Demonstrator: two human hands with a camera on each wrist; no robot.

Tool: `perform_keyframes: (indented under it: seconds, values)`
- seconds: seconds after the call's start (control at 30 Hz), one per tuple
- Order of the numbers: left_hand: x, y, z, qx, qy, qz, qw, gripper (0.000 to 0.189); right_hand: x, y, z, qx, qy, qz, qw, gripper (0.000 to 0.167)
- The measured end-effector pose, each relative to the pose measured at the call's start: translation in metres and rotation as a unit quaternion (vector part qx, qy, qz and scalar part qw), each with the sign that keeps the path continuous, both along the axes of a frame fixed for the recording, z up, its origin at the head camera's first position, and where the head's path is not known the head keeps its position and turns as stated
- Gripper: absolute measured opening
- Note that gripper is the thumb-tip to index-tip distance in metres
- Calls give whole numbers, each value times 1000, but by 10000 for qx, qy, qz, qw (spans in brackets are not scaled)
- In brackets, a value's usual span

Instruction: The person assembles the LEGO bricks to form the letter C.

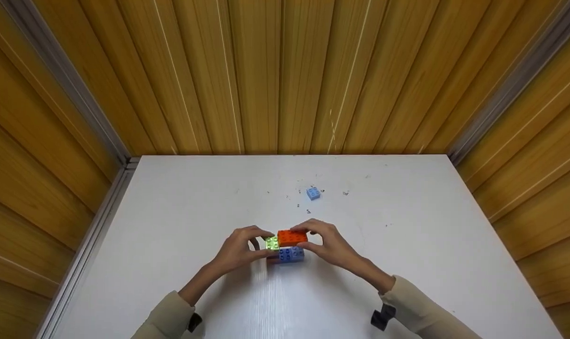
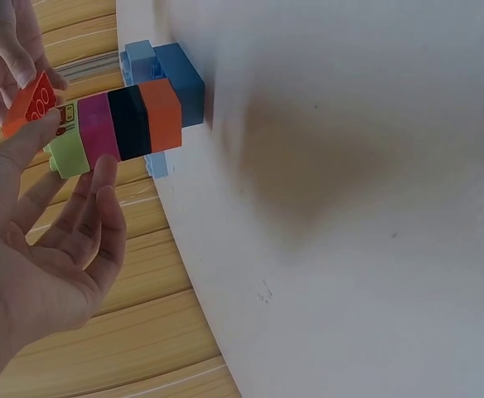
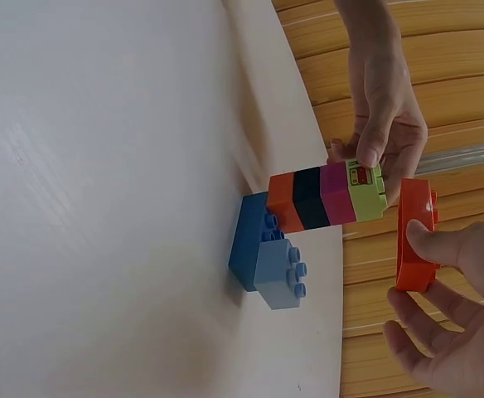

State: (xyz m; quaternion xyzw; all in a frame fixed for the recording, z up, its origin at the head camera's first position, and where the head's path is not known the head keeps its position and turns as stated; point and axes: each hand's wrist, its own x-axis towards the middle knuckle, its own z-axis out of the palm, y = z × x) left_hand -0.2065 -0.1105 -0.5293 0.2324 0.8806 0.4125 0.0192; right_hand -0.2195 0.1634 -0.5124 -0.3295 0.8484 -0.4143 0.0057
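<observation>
Beyond the red brick (image 1: 289, 238) lies a light-blue brick (image 1: 313, 193) (specks (image 1: 345, 193) around)

The long red brick (image 3: 409, 207) is held studs up in the right hand (image 1: 329, 242), off the stack and higher than the pale blue brick (image 3: 277, 274). The left hand (image 1: 240, 247) pinches the lime brick (image 3: 368, 199), which bears a red-and-yellow print and tops an upright column: magenta brick (image 3: 336, 195), black brick (image 3: 312, 199), orange brick (image 3: 283, 203). The column stands on one end of the darker blue brick (image 3: 246, 240), which lies on the surface (image 1: 195, 188). The pale blue brick sits at its other end, bare studs between.
</observation>
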Motion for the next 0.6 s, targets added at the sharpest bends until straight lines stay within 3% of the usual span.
perform_keyframes:
  seconds: [0.3,0.6]
  values:
    - [-2,3,-4,337,-170,-140,9992,38,0,-2,-4,-263,-144,290,9991,36]
    - [-4,-1,-7,823,-231,-273,9960,39,-2,-2,3,136,81,398,9991,38]
